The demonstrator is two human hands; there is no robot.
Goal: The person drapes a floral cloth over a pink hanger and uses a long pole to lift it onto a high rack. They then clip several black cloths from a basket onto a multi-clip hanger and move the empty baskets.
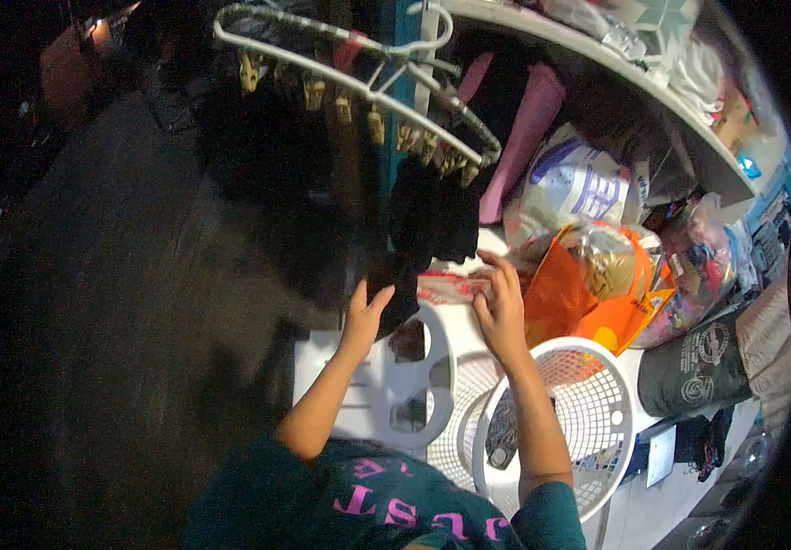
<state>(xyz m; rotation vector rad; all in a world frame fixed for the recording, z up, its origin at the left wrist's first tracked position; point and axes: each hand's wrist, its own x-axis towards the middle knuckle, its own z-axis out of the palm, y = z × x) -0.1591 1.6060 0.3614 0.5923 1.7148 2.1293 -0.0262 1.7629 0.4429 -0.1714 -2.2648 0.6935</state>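
Observation:
A white clothes hanger rack (349, 69) with several yellowish clips hangs at the top centre. Dark cloth (432, 206) hangs below its right end. My left hand (365, 316) is at the lower edge of dark cloth, thumb and fingers apart; whether it touches the cloth is unclear in the shadow. To the right, my right hand (500, 302) is raised below the hanging cloth, fingers spread and slightly bent, holding nothing visible. Between the hands lies a red and white patterned item (450, 288). Under my right forearm stands a white perforated basket (588, 426) with dark cloth inside.
A white plastic stool (340, 403) stands before me. On the right are an orange bag (556, 298), a white plastic bag (583, 183) and a dark green bag (693, 367). A curved white shelf (625, 73) runs above them. Dark floor (129, 302) extends left.

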